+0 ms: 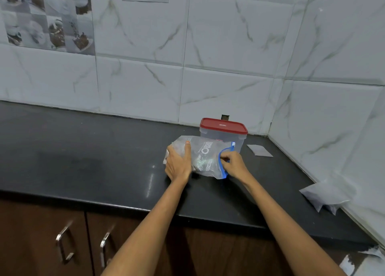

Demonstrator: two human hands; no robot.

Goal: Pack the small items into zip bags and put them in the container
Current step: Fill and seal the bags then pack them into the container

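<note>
Clear plastic, printed with white lettering and edged by a blue zip strip, makes up the zip bag (205, 156) that lies on its side on the black countertop (83, 154), just in front of the container (224, 137). The bag's contents are too blurred to name. The left hand (178, 163) grips the bag's closed end, fingers curled round the plastic and thumb lying along the top. The right hand (234, 164) pinches the blue zip strip at the bag's mouth, its fingertips together on the strip.

Behind the bag, the container is a translucent box with a red lid (223, 126) seated on it, standing near the corner where the 2 marble-patterned tiled walls (208, 46) meet. A flat grey packet (259, 150) lies on the counter to the right of the container, apart from it. Further right, against the side wall, rest pale bags (325, 195) in a small pile. Below the counter edge are brown cabinet doors (37, 244) with 2 metal handles (62, 246).
</note>
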